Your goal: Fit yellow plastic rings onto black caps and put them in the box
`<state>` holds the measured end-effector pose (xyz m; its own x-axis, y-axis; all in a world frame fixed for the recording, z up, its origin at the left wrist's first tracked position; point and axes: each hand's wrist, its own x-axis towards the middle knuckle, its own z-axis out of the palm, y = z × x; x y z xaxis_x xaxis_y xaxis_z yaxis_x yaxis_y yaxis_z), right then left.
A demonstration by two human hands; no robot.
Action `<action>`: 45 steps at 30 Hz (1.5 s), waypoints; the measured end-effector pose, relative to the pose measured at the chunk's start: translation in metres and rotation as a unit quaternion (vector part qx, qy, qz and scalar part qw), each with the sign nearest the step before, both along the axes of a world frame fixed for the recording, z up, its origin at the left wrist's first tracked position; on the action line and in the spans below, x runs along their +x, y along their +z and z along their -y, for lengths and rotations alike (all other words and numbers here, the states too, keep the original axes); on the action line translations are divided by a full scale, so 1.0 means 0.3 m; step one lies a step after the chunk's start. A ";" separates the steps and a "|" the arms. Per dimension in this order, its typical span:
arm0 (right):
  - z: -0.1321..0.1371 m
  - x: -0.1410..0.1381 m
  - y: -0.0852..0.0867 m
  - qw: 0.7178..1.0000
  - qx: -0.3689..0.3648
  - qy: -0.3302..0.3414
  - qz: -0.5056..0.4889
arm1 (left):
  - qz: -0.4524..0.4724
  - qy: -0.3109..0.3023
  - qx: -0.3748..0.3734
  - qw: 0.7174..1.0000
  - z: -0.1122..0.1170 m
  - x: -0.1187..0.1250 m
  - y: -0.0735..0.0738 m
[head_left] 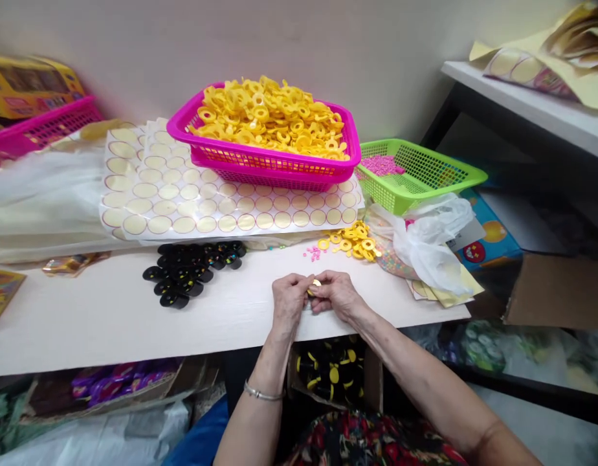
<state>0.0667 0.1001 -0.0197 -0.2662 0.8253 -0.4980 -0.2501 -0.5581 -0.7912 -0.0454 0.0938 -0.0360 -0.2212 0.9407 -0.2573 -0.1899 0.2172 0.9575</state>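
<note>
My left hand [290,299] and my right hand [335,292] meet over the near edge of the white table [109,317]. Both are pinched on one small round piece [314,287], yellow with a shiny face, held between the fingertips. A pile of assembled black pieces [189,272] lies to the left of my hands. A small heap of loose yellow rings [353,241] lies beyond my right hand, with a few tiny pink beads [312,253] beside it.
A pink basket [260,162] heaped with yellow rings sits on sheets of round stickers [206,200]. A green basket [420,171] holds pink beads. A clear bag [428,243] lies at the right. A box [331,372] of finished pieces stands under the table.
</note>
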 end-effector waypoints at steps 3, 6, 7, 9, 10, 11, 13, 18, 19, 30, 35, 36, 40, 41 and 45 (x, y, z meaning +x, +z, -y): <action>-0.001 0.001 -0.003 1.000 -0.006 0.004 0.012 | -0.015 -0.003 -0.012 1.000 -0.006 0.000 -0.002; 0.000 0.000 0.000 1.000 -0.002 0.015 0.007 | -0.037 -0.004 -0.009 0.999 -0.003 0.000 0.008; 0.001 -0.001 0.002 1.000 0.001 0.015 0.003 | -0.043 -0.005 -0.004 0.999 -0.001 0.000 0.013; 0.001 -0.005 0.002 1.000 0.000 0.010 0.000 | -0.050 -0.003 0.003 0.999 0.005 0.003 0.019; 0.001 -0.007 -0.001 1.000 0.000 0.008 0.003 | -0.050 0.000 0.003 0.999 0.008 0.005 0.018; 0.001 -0.008 -0.005 1.000 0.001 0.006 0.008 | -0.047 0.003 0.002 0.999 0.010 0.008 0.015; -0.002 -0.009 -0.019 1.000 0.013 0.002 0.016 | -0.039 0.015 -0.002 0.999 0.011 0.015 0.003; -0.016 -0.012 -0.043 0.999 0.017 0.005 0.034 | -0.036 0.035 -0.006 0.999 0.004 0.030 -0.021; -0.017 -0.014 -0.043 0.999 0.015 0.004 0.041 | -0.038 0.035 -0.006 0.999 0.007 0.032 -0.018; 0.020 0.024 -0.018 0.997 0.065 -0.019 0.026 | -0.060 -0.128 0.085 0.986 0.083 0.002 0.024; 0.081 0.105 0.020 0.992 0.089 -0.006 -0.092 | -0.128 -0.101 0.142 0.976 0.098 0.024 0.062; 0.095 0.129 0.026 0.987 0.097 0.006 -0.131 | -0.143 -0.093 0.157 0.973 0.107 0.025 0.075; 0.138 0.209 0.032 0.973 0.123 0.083 -0.179 | -0.207 -0.095 0.240 0.944 0.152 0.022 0.120; 0.144 0.218 0.032 0.970 0.124 0.104 -0.181 | -0.222 -0.102 0.262 0.934 0.162 0.021 0.128; 0.154 0.217 0.044 0.960 0.142 0.146 -0.193 | -0.308 -0.131 0.353 0.874 0.188 0.029 0.158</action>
